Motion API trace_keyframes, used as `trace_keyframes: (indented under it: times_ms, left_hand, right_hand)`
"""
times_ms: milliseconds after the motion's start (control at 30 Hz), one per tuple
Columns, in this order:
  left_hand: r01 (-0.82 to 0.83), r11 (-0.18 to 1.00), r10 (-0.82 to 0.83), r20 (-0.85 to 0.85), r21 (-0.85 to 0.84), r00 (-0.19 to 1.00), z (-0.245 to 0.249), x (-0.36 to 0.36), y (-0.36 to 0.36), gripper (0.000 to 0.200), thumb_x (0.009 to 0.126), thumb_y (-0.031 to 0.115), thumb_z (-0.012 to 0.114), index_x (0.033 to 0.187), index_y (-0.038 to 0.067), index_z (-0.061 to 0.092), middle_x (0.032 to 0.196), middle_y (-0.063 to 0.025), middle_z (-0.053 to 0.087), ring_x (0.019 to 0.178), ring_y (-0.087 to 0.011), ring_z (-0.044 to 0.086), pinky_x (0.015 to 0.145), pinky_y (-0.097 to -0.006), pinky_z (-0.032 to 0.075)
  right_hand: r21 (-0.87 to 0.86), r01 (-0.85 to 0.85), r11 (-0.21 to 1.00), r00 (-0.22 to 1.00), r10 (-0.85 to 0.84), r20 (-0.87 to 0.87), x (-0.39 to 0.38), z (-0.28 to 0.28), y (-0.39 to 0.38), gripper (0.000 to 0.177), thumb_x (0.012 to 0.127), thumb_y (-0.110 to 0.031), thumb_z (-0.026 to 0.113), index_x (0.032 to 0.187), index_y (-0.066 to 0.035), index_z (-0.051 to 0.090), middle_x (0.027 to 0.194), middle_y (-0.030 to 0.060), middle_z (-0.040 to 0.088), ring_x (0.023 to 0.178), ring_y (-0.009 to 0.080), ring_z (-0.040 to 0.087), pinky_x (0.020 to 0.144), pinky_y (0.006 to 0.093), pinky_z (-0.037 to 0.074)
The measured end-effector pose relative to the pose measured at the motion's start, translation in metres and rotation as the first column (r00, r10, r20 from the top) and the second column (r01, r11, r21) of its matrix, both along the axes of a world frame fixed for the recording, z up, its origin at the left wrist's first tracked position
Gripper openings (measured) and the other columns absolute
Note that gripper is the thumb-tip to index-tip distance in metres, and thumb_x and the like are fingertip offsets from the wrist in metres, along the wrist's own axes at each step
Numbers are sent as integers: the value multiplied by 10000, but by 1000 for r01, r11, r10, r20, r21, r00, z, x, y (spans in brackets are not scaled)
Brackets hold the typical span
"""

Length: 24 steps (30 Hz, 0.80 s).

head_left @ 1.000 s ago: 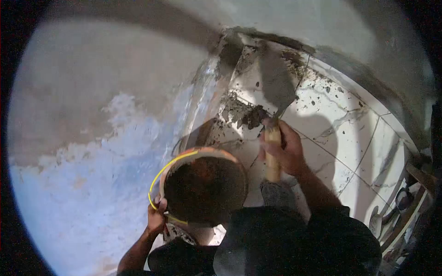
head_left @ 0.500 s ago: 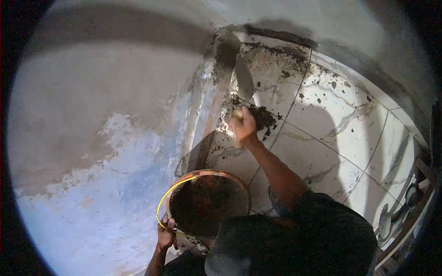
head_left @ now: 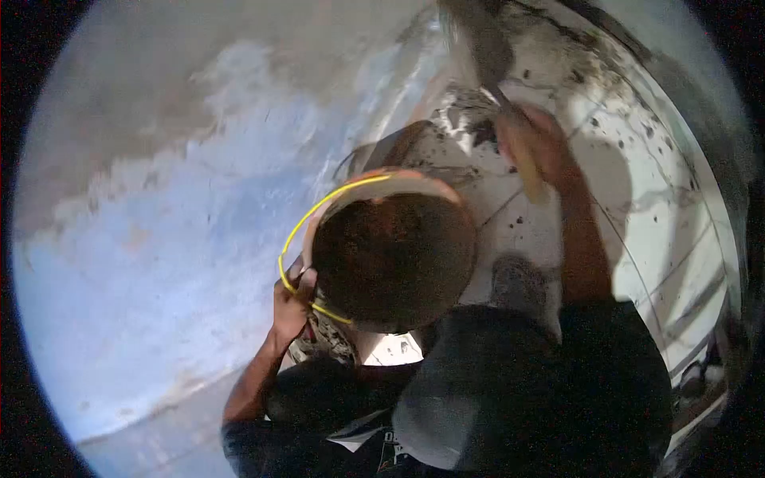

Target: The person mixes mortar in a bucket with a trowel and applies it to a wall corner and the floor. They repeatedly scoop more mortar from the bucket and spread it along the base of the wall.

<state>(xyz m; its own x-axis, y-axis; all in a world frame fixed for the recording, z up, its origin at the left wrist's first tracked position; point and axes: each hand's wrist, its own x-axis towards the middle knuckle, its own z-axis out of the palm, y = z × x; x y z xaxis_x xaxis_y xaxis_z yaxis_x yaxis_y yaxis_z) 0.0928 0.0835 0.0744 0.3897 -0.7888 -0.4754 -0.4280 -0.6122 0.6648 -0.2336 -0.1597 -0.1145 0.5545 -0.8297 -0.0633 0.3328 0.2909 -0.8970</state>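
Head view: the trowel (head_left: pixel 488 57) slants through my right hand (head_left: pixel 543 143), upper right of the frame; the bucket (head_left: pixel 434 190) sits at centre, down and left of it.
My right fingers wrap the pale handle; the blade points to the top edge, blurred, so I can't tell whether it touches anything. Dark clumps (head_left: pixel 480 133) lie just left of that hand. My left hand (head_left: pixel 291 307), nearer the bucket, pinches its left rim, thumb over the edge beside the yellow handle (head_left: pixel 288 239). The bucket's mouth faces me, orange-rimmed and dark inside.
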Motion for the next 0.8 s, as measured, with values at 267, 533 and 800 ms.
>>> trace_keyframes:
  times_ms: [267, 533, 800]
  left_hand:
    - [138, 990, -136, 82, -28, 987, -8, -57, -29, 221, 872, 166, 569, 975, -28, 540, 636, -8, 423, 606, -93, 395, 529, -270, 344]
    - [224, 974, -226, 193, 35, 955, -8, -77, -11, 368, 874, 214, 559, 1120, -50, 485, 743, -119, 546, 718, -145, 481, 683, -303, 427]
    - [40, 999, -40, 73, 2, 997, -5, -52, -3, 259, 879, 193, 575, 1023, -21, 550, 802, -7, 542, 727, -99, 466, 646, -257, 398]
  right_hand:
    - [-363, -875, 320, 351, -97, -931, 16, 65, 128, 215, 754, -132, 585, 863, 54, 585, 850, 204, 579, 782, 300, 592, 685, 403, 481]
    - [-342, -935, 98, 241, -535, -810, 59, -71, 245, 245, 744, -136, 561, 859, 78, 590, 820, 222, 590, 787, 318, 612, 690, 514, 487]
    - [106, -886, 452, 424, 881, -209, 53, 14, 146, 372, 812, -212, 571, 1034, 82, 518, 789, 122, 586, 665, 193, 605, 563, 333, 514]
